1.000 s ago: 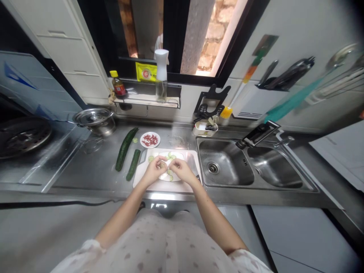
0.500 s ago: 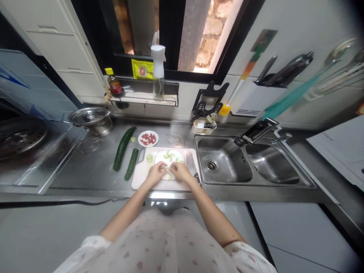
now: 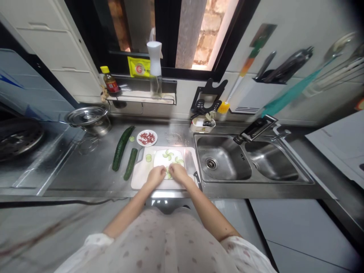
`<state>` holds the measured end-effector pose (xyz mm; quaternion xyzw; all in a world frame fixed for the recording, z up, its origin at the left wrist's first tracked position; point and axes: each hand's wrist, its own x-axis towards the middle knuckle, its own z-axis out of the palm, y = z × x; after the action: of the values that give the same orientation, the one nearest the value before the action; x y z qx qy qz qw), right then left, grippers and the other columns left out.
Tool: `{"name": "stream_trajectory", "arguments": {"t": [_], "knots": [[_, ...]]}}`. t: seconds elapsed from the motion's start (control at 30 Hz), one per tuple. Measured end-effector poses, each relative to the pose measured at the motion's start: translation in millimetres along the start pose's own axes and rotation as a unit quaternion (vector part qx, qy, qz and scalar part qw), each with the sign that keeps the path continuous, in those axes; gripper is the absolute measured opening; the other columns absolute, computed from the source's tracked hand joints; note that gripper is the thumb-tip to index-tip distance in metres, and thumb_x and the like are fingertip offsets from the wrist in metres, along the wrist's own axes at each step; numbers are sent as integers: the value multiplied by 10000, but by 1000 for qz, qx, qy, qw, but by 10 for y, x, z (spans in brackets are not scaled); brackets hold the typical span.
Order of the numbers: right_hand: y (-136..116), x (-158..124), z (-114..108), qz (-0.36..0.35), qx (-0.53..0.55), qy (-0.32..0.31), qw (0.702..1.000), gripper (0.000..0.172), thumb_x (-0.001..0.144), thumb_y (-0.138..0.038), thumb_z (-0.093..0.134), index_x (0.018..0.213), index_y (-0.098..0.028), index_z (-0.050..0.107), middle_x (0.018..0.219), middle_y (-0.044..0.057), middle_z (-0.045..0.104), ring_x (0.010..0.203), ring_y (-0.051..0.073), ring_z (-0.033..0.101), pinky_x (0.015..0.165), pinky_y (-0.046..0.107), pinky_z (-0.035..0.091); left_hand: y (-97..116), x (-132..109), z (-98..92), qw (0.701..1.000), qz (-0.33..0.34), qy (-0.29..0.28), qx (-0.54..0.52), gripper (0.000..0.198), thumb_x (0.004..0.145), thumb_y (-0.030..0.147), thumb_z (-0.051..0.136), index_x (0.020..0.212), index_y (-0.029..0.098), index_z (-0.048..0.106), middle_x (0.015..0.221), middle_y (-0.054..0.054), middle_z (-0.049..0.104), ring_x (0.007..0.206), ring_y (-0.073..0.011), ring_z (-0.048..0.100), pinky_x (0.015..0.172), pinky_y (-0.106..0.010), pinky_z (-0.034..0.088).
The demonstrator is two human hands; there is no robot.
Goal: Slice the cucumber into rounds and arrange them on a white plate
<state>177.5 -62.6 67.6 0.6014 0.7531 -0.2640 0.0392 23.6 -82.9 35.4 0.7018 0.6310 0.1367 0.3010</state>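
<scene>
Over the near half of a white plate (image 3: pixel 159 156), my left hand (image 3: pixel 156 176) and my right hand (image 3: pixel 178 173) almost meet, fingers pinched. Thin green cucumber slices (image 3: pixel 167 172) show between the fingertips; exactly how each hand grips them is partly hidden. Curved cucumber slices (image 3: pixel 168 154) form a pinwheel on the plate's far part, with another group (image 3: pixel 178 160) at its right. Under the plate lies a pale cutting board (image 3: pixel 139 178). It also bears a small stack of cucumber rounds (image 3: pixel 148 157) at left and a knife (image 3: pixel 196 179) at right.
Left of the board lie a long cucumber (image 3: pixel 122 148) and a shorter cut cucumber (image 3: pixel 131 164). A small plate of red pieces (image 3: pixel 147 138) sits behind. At right is a double sink (image 3: pixel 222 159); a lidded steel pot (image 3: pixel 89 120) stands at back left.
Both hands have drawn slightly lower on the plate, and the right hand has turned a little, uncovering more of the slices at the plate's right. The camera view has shifted slightly.
</scene>
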Motion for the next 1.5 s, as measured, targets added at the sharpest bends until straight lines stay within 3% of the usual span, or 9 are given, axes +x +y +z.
{"name": "stream_trajectory", "arguments": {"t": [0.2, 0.63, 1.03, 1.5], "knots": [[-7, 22, 15, 0, -27, -8, 1000, 252, 906, -232, 441, 988, -179, 673, 1042, 95, 678, 922, 172, 583, 700, 235, 345, -6, 19, 27, 998, 7, -4, 67, 197, 832, 193, 486, 897, 189, 671, 938, -65, 677, 898, -187, 594, 781, -263, 411], [28, 45, 87, -24, -58, 22, 998, 191, 913, -246, 488, 993, -168, 643, 1067, 112, 619, 995, 197, 530, 779, 265, 375, -57, -13, 48, 993, 69, 13, 93, 234, 829, 146, 495, 963, 182, 684, 980, -81, 605, 983, -212, 535, 859, -306, 425], [93, -159, 166, -23, -60, 44, 997, 248, 950, -267, 424, 1001, -177, 650, 1025, 100, 610, 963, 194, 523, 763, 267, 368, -138, -74, 50, 982, 151, 6, 113, 319, 850, 111, 470, 1011, 225, 722, 999, -76, 598, 939, -195, 520, 811, -284, 439], [79, -196, 260, -33, -62, 53, 996, 271, 955, -295, 416, 972, -186, 664, 1006, 99, 602, 953, 197, 512, 758, 267, 361, -151, -42, -10, 977, 173, -25, 126, 308, 868, 133, 469, 995, 243, 727, 975, -75, 592, 933, -195, 515, 801, -279, 429]]}}
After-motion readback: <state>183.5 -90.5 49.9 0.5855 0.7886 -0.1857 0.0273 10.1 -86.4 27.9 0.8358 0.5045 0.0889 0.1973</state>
